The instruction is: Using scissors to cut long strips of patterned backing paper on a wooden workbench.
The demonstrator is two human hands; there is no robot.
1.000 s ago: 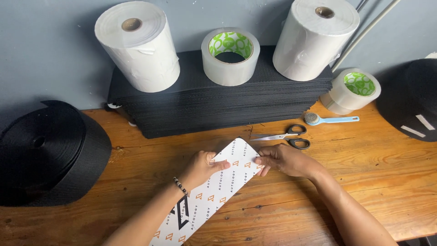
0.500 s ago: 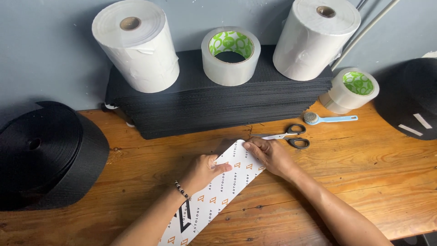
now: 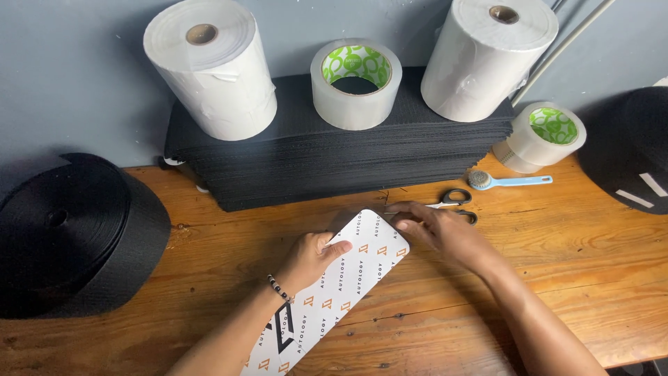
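In front of the black stack (image 3: 334,163), the left hand (image 3: 313,257) is pressing flat on the white card (image 3: 334,292), pinning it. The right hand (image 3: 438,233) is pinching the card's far corner, fingers together, beside the scissors (image 3: 452,202).

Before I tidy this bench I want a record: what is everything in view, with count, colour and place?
printed strip: 1, white with orange and black marks, front centre
scissors: 1, black handles, behind the right hand
small brush: 1, light blue, right
tape rolls: 2, clear with green cores, on stack and right
paper rolls: 2, white, on stack
sheet stack: 1, black, back
webbing rolls: 2, black, far left and far right
table: 1, wooden
left hand: on strip
right hand: at strip's end
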